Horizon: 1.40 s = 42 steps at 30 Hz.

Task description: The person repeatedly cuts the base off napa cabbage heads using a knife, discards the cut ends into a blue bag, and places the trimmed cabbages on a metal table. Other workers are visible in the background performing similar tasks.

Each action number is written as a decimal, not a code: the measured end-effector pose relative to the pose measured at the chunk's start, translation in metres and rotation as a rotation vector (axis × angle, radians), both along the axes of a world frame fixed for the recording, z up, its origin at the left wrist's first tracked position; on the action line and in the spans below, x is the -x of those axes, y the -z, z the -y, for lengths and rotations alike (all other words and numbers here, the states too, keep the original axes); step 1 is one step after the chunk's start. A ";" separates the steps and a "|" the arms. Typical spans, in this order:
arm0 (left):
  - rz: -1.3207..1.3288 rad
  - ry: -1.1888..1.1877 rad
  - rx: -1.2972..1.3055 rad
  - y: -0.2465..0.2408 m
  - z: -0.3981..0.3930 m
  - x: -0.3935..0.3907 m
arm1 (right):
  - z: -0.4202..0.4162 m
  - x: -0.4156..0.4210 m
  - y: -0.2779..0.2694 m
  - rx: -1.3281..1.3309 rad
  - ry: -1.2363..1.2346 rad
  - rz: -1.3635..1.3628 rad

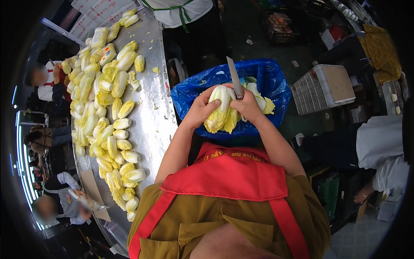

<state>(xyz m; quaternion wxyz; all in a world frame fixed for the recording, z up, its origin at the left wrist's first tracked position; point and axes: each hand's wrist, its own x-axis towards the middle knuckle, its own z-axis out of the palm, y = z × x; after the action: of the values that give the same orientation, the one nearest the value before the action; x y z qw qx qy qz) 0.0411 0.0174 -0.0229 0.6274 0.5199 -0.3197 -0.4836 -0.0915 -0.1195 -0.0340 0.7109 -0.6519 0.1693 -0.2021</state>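
Both my hands are over a large container lined with a blue plastic bag point(187, 94). My left hand point(203, 108) grips a napa cabbage point(220, 110), its thumb on the white ribs and its yellow leaves hanging downward. In my right hand point(247, 105) is a knife point(235, 76), its blade pointing up and away from me. The thumb and fingers of that hand also touch the cabbage's right side. Cut-off cabbage leaves point(269, 106) lie in the blue bag, below and to the right of the hands.
On my left, a steel table point(155, 110) bears a long heap of napa cabbages point(111, 145). A person in a green-tied apron point(184, 13) stands ahead. To the right are a white plastic crate point(312, 90), a black crate point(279, 29) and another person's sleeve point(391, 174). More people stand across the table.
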 end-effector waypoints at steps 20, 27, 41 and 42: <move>0.474 -0.031 -0.187 -0.013 0.001 0.002 | 0.008 0.001 0.000 0.026 0.014 -0.034; 0.257 0.076 -0.130 -0.007 -0.004 -0.009 | 0.005 0.003 -0.011 0.222 -0.004 -0.079; -0.149 0.179 -0.039 -0.009 -0.008 -0.017 | 0.022 -0.001 -0.014 0.513 -0.031 -0.193; -0.052 0.116 -0.049 -0.004 -0.004 -0.018 | 0.023 0.000 -0.014 0.576 -0.013 -0.213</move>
<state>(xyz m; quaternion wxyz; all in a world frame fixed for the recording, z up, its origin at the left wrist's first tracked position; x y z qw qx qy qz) 0.0587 0.0212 -0.0192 0.5935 0.5031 -0.3209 -0.5400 -0.0911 -0.1430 -0.0196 0.4765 -0.8452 0.1745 -0.1678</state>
